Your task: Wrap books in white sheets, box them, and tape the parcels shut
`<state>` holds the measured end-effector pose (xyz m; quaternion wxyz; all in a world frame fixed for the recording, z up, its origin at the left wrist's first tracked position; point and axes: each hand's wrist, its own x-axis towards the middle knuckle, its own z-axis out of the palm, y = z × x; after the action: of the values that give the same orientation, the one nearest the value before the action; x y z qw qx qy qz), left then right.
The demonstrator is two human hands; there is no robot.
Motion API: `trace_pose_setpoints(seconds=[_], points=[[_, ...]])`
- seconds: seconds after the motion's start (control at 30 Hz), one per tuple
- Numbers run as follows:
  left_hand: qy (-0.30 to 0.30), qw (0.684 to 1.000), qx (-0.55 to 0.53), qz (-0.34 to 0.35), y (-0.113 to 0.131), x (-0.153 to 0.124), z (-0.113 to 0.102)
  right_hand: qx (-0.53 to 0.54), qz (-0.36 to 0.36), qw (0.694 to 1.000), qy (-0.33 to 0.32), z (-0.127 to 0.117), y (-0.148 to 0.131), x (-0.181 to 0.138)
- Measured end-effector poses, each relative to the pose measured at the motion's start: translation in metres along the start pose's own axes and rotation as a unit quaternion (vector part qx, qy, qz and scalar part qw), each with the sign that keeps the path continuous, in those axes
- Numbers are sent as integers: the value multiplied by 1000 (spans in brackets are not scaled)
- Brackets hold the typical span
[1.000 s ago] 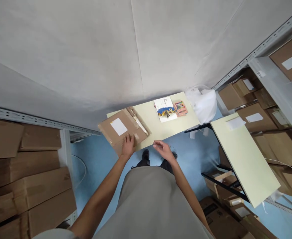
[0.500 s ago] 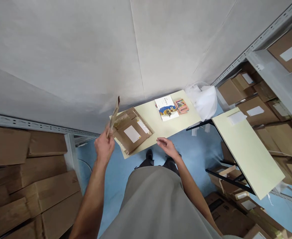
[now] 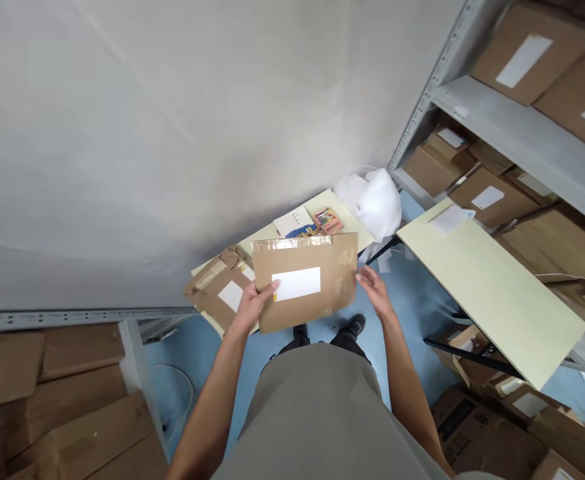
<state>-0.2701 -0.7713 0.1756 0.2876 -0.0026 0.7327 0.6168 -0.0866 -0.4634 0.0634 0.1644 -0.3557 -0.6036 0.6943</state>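
Note:
My left hand (image 3: 254,303) grips the lower left corner of a flat brown cardboard mailer (image 3: 306,279) with a white label, held up in front of me above the table edge. At the mailer's right edge is my right hand (image 3: 374,291), fingers spread and touching it. Under and left of the held mailer, more flat cardboard mailers (image 3: 217,291) lie stacked on the pale yellow table (image 3: 352,227). Behind the mailer, a white and blue book (image 3: 295,222) and a small pink book (image 3: 329,219) lie on the table, partly hidden.
A white plastic bag (image 3: 375,202) sits at the table's far right end. A second pale yellow table (image 3: 492,287) stands to the right. Metal shelving (image 3: 512,133) with cardboard boxes fills the right side; flattened cardboard (image 3: 47,407) is stacked at left. The floor is blue.
My left hand lifted one mailer off the stack, swung it edge-up, then brought it flat in front of me. My right hand rose to its right edge. The view shifted right.

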Motion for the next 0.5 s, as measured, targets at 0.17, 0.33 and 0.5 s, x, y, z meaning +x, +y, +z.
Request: trace_pose_setpoints(seconds=[0.17, 0.33, 0.5], points=[[-132, 991, 40, -5, 10, 14, 117, 34, -21, 999, 22, -120, -9, 0], [-188, 979, 75, 30, 13, 36, 230, 51, -20, 994, 98, -222, -15, -10], [-225, 966, 82, 98, 13, 51, 331, 54, -40, 982, 174, -302, -16, -22]])
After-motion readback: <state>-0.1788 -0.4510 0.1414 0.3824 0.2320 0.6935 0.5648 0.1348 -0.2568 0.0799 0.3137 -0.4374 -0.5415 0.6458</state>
